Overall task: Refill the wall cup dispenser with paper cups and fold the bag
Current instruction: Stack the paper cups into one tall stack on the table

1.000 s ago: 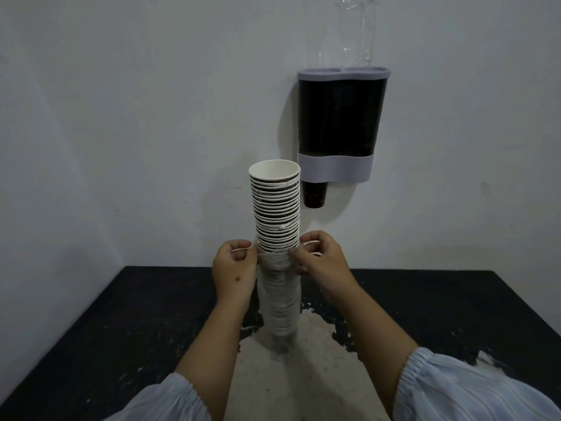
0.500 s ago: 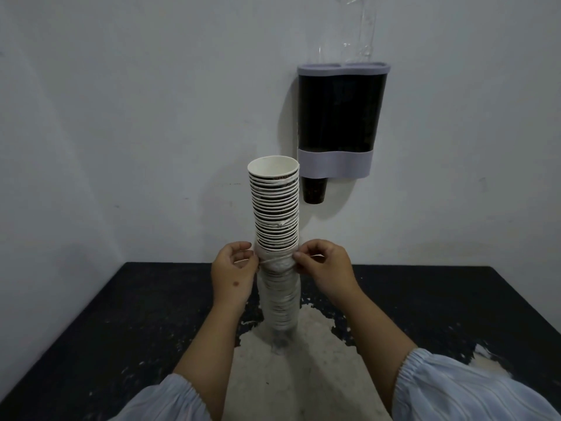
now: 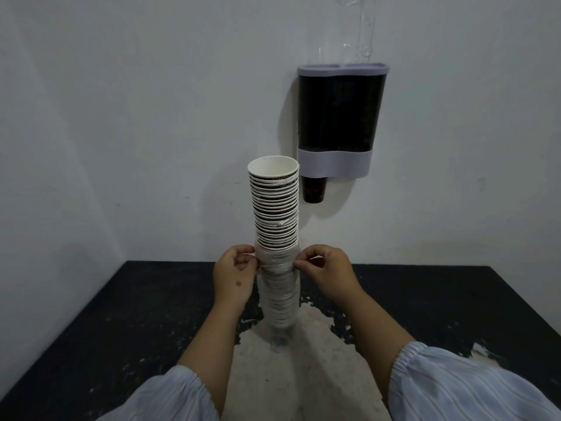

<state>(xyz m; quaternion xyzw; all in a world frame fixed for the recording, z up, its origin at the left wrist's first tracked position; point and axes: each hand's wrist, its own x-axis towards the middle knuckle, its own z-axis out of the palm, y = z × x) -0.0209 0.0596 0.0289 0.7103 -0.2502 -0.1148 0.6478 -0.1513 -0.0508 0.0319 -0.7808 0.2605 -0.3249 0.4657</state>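
Cups [image 3: 274, 208] half out of bag [image 3: 277, 287], my left hand [image 3: 233, 276] & right hand [image 3: 326, 270] both pinching its rolled edge; dispenser [image 3: 340, 117] refill & bag fold still to do.

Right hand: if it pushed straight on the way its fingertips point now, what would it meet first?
The right hand points left, pinching the bunched plastic bag. It would press straight into the stack of paper cups inside it, likely tipping it toward the left hand.
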